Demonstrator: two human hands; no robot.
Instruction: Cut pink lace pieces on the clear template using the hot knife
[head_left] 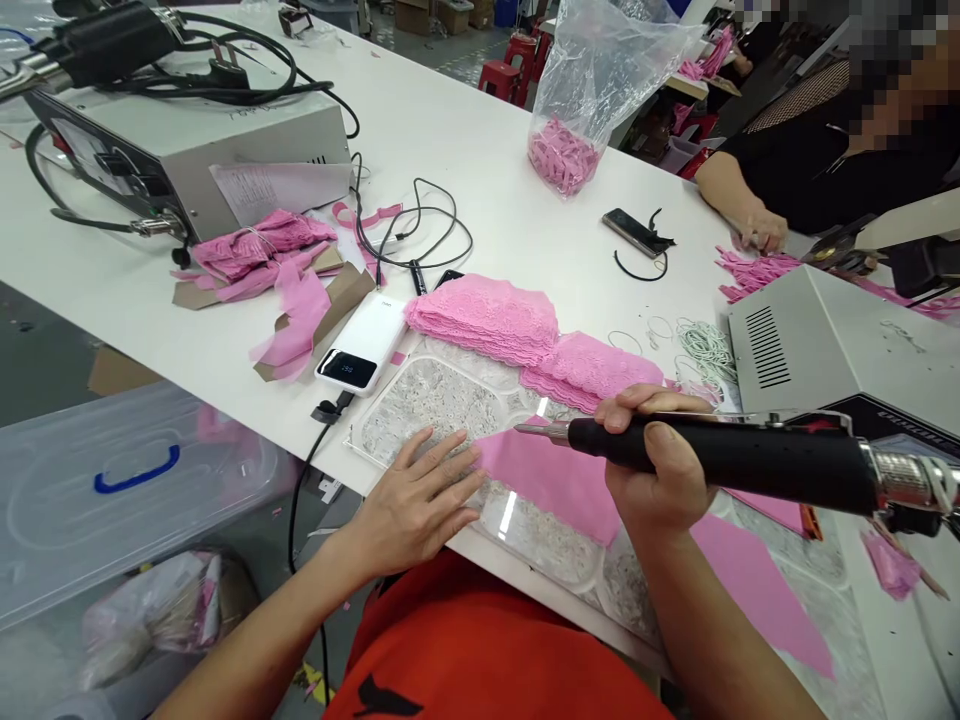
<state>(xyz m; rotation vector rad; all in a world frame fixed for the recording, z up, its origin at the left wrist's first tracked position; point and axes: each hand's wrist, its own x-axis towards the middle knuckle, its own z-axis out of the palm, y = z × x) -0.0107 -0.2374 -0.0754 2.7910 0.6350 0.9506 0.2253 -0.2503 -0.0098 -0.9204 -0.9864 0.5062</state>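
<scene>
My right hand (658,462) grips a black handheld cutting tool (750,455) whose metal tip points left, just above a flat pink fabric piece (555,478). That fabric lies on a clear glass plate (420,395) over lace-patterned backing. My left hand (420,495) presses flat on the plate with fingers spread, its fingertips touching the fabric's left corner. Two stacks of pink lace (487,315) sit just behind the plate.
A grey control box (840,345) stands at right, another (195,150) at far left with cables. A white power bank (364,345), pink scraps (259,250), a plastic bag of pink pieces (592,90) and a phone (634,232) lie on the white table. A person's hand (761,228) works opposite.
</scene>
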